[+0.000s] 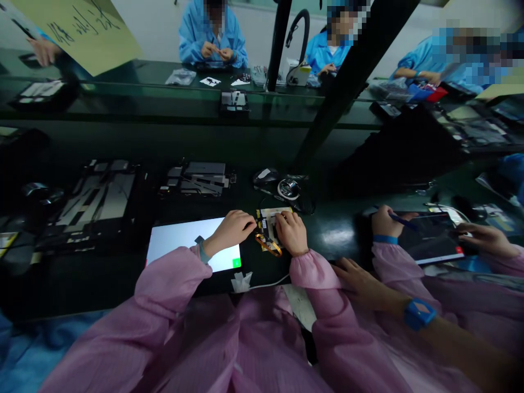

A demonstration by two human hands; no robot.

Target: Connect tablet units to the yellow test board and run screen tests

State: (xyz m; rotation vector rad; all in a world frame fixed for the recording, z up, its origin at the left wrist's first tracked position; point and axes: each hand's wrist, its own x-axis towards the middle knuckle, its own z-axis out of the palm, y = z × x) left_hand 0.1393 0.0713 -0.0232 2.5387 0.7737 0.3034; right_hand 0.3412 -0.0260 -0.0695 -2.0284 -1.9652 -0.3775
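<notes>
A small flat electronic part with yellow edges [268,222] lies on the dark bench in front of me. An orange flex ribbon [270,245] loops from its near end. My right hand [292,233] rests on its right side, fingers bent and closed at the edge. At its left edge is my left hand [235,228], fingers curled together; whatever is between them is hidden. Under my left wrist lies a tablet screen [176,240], lit white with a green square at its lower right corner.
Opened tablet bodies [200,177] and larger ones [96,199] lie back left. A mouse [266,176] and a round metal object [289,188] sit behind the part. A co-worker's hands hold a dark tablet [429,237] at right. A black post [344,82] slants overhead.
</notes>
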